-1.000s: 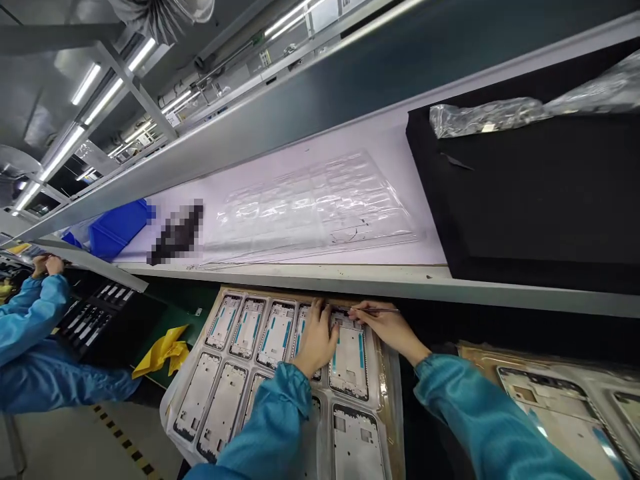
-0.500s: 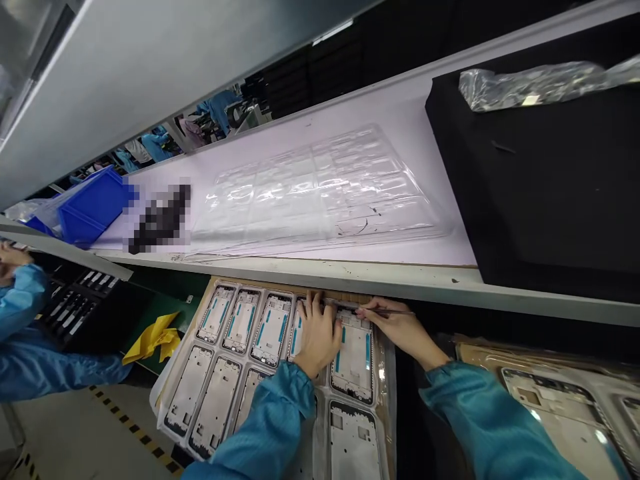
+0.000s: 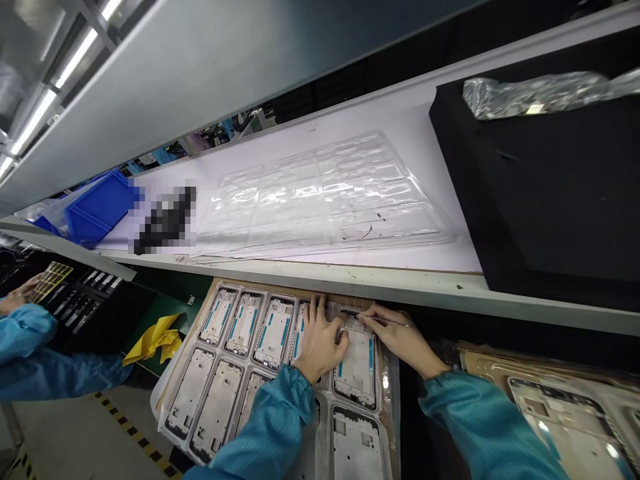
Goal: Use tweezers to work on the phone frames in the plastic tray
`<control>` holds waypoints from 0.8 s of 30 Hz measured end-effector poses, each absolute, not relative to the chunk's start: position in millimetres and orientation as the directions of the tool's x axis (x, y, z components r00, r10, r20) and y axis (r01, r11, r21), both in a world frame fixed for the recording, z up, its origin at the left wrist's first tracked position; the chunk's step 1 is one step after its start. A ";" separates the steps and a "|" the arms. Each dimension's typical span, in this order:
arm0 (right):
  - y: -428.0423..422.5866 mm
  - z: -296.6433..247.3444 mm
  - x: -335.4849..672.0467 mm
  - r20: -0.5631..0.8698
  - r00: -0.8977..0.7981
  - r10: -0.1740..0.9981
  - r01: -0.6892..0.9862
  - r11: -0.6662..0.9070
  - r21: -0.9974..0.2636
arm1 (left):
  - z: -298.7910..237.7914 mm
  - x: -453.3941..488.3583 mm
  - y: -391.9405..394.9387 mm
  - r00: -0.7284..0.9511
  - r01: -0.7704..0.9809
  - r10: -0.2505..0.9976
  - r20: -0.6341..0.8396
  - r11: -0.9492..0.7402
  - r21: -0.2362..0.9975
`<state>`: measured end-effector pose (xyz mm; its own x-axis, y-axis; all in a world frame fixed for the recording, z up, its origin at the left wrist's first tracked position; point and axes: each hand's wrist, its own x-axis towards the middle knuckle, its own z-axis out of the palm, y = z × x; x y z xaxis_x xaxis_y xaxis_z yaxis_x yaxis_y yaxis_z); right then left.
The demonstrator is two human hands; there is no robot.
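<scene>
A metal phone mid-frame (image 3: 356, 367) with blue strips lies in a plastic-lined tray (image 3: 260, 293) among several similar frames. My left hand (image 3: 320, 340) rests on the frame's top corner, fingers spread and pressing down. My right hand (image 3: 395, 337) pinches slim metal tweezers (image 3: 375, 318), whose tip touches the frame's top end. The fingers hide part of the neighbouring frame, and the tip's exact contact point is too small to make out.
Above the tray runs a pale lilac shelf (image 3: 410, 133) bearing a clear blister tray (image 3: 325, 193), a pixelated object (image 3: 165, 220) and a blue bin (image 3: 103, 210). A black foam pad (image 3: 550, 193) holds a silvery bag (image 3: 535, 93). A second frame tray (image 3: 565, 420) sits right; a co-worker's blue sleeve (image 3: 25, 333) shows left.
The view has tilted, shifting the shelf and ceiling. My hands remain on the same frame, and the tweezers tip sits slightly further right. A co-worker's hand now shows beside a gold-coloured plate.
</scene>
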<state>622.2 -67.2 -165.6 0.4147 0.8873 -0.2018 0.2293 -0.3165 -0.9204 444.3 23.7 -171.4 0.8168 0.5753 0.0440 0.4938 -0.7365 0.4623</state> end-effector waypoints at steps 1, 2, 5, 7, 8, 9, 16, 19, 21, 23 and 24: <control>-67.2 -165.0 622.1 -0.203 0.414 0.887 0.233 -0.319 -0.919 | -170.0 444.4 23.4 0.820 0.496 0.571 0.030 -0.736 0.461; -67.0 -164.2 622.1 -0.206 0.414 0.887 0.235 -0.322 -0.917 | -168.7 444.6 23.2 0.822 0.501 0.569 0.015 -0.735 0.458; -65.2 -159.1 621.9 -0.230 0.417 0.879 0.225 -0.345 -0.911 | -165.0 446.7 22.7 0.822 0.528 0.567 -0.049 -0.728 0.438; -63.9 -154.5 621.1 -0.250 0.424 0.871 0.217 -0.366 -0.905 | -162.3 448.7 22.5 0.817 0.550 0.570 -0.086 -0.727 0.411; -63.5 -152.4 620.5 -0.257 0.432 0.864 0.215 -0.376 -0.901 | -160.9 449.8 22.2 0.816 0.557 0.570 -0.097 -0.731 0.394; -63.5 -150.8 619.9 -0.261 0.444 0.857 0.215 -0.385 -0.898 | -159.6 450.8 21.8 0.815 0.563 0.570 -0.103 -0.736 0.376; -67.7 -152.6 617.3 -0.259 0.459 0.850 0.224 -0.393 -0.892 | -149.1 457.5 14.2 0.810 0.585 0.542 -0.223 -0.770 0.256; -69.2 -149.8 619.5 -0.258 0.466 0.846 0.212 -0.390 -0.896 | -143.1 461.3 11.5 0.796 0.600 0.544 -0.267 -0.767 0.226; -70.7 -147.3 622.3 -0.246 0.483 0.840 0.213 -0.385 -0.898 | -138.1 462.3 11.9 0.780 0.619 0.553 -0.293 -0.750 0.233; -73.3 -150.9 627.4 -0.243 0.488 0.838 0.228 -0.392 -0.891 | -133.1 461.2 14.7 0.794 0.603 0.531 -0.296 -0.749 0.274; -74.7 -156.9 631.4 -0.248 0.492 0.834 0.229 -0.399 -0.888 | -131.4 460.2 16.5 0.813 0.579 0.511 -0.279 -0.761 0.294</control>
<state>631.4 -74.7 -156.9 0.4925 0.8341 -0.2484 0.2287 -0.3994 -0.8878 460.2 16.5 -131.4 0.8131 0.5111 -0.2787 0.5789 -0.7606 0.2940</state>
